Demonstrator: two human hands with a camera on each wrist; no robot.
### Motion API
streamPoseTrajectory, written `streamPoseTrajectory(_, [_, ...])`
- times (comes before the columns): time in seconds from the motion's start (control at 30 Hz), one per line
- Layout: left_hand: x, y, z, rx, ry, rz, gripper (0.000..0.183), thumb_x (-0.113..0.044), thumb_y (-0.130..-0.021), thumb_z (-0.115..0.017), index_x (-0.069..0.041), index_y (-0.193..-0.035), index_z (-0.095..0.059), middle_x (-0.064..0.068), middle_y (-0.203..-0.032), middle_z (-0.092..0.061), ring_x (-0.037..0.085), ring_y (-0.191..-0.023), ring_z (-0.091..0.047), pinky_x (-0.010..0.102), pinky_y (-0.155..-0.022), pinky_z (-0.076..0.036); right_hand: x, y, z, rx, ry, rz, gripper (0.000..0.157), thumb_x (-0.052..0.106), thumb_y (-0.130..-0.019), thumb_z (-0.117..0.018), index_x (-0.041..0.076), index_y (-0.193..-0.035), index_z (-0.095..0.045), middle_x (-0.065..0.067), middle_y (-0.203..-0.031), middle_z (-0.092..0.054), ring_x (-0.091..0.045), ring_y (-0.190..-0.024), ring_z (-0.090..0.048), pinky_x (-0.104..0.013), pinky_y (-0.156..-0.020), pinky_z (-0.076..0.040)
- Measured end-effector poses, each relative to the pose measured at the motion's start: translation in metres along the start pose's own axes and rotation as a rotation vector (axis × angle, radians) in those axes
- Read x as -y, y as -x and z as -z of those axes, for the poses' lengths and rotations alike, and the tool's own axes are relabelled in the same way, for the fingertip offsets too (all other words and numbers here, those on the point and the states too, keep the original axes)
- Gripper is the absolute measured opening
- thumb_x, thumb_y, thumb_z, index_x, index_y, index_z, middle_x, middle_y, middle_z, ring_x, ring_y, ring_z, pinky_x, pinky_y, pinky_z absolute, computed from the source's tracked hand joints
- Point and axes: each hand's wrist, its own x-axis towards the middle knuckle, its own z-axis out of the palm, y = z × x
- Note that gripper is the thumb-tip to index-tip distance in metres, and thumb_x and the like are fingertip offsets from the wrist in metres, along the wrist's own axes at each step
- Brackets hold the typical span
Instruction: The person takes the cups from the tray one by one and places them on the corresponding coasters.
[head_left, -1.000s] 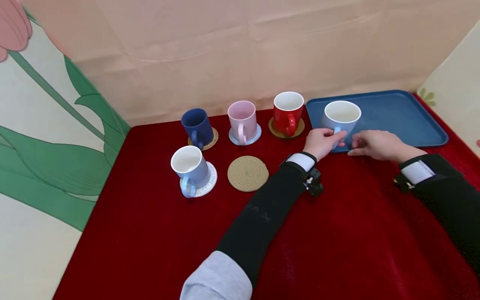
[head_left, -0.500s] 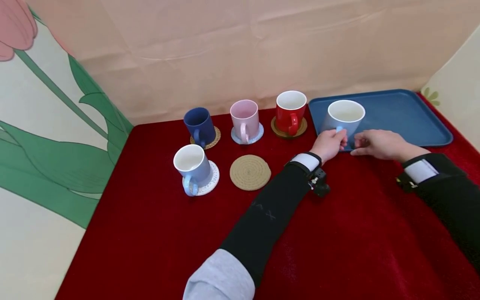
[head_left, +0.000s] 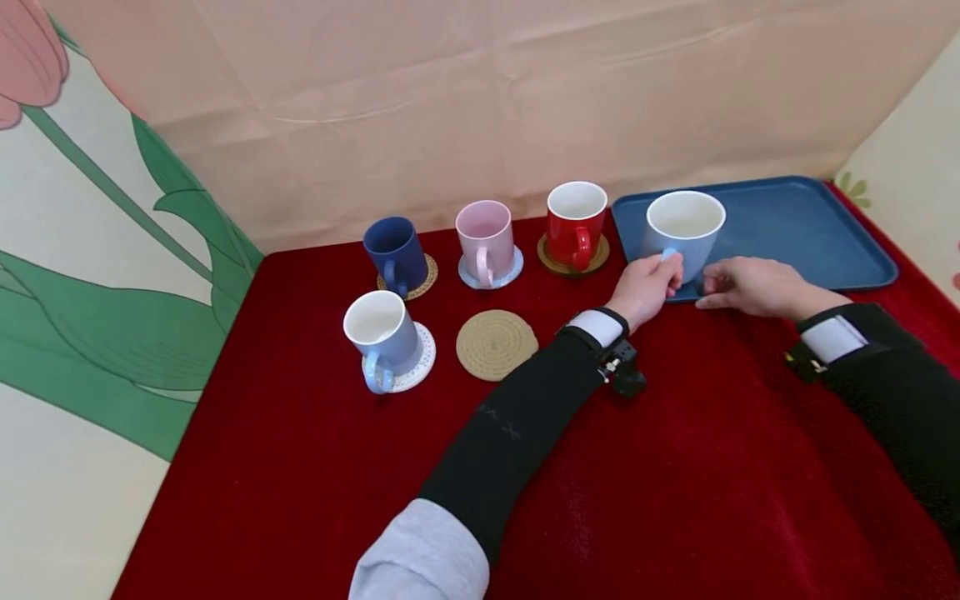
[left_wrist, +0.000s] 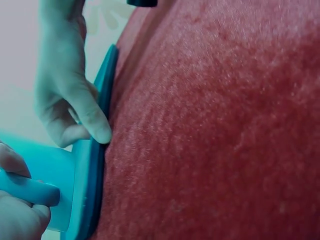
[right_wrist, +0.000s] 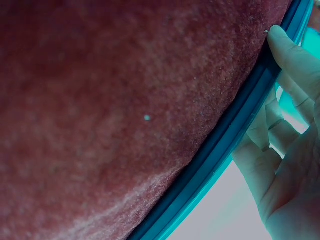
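My left hand (head_left: 647,287) pinches the handle of a light blue mug (head_left: 695,250) with a white inside, upright over the front left of the blue tray (head_left: 810,229). In the left wrist view thumb and fingers close round the mug handle (left_wrist: 32,190). Just right of the mug, my right hand (head_left: 761,287) grips the tray's front edge. Its thumb lies outside the tray rim (right_wrist: 215,145) in the right wrist view, with the other fingers on the inner side.
Left of the tray, a red mug (head_left: 572,237), a pink mug (head_left: 480,242) and a dark blue mug (head_left: 397,254) stand on coasters. A second light blue mug (head_left: 390,346) sits partly off a white coaster (head_left: 422,367). A bare woven coaster (head_left: 495,344) lies nearby on red cloth.
The light blue mug in my left hand has risen slightly against the tray. My right hand keeps its place at the tray edge. The head view has shifted a little.
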Motion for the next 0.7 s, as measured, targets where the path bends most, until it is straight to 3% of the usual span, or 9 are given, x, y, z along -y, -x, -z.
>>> streamPoseTrajectory(0.27, [-0.007, 0.017, 0.022, 0.034, 0.037, -0.011, 0.035, -0.023, -0.109, -0.051, -0.004, -0.081, -0.061, 0.003, -0.076, -0.057, 0.010, -0.068, -0.051, 0.014, -0.066, -0.041, -0.001, -0.001, 0.000, 0.003, -0.009, 0.020, 0.019, 0.018, -0.095, -0.071, 0.014, -0.082, -0.058, 0.000, -0.070, -0.052, -0.020, -0.069, -0.048, -0.035, -0.062, -0.033])
streamPoseTrajectory(0.7, [-0.002, 0.070, 0.074, 0.152, 0.096, -0.057, 0.032, -0.016, -0.110, -0.046, 0.000, -0.083, -0.056, 0.002, -0.075, -0.050, 0.009, -0.069, -0.047, 0.017, -0.068, -0.040, -0.002, -0.003, -0.002, -0.015, 0.039, 0.028, 0.020, 0.019, -0.095, -0.071, 0.014, -0.083, -0.056, 0.001, -0.071, -0.050, -0.019, -0.068, -0.045, -0.036, -0.061, -0.031])
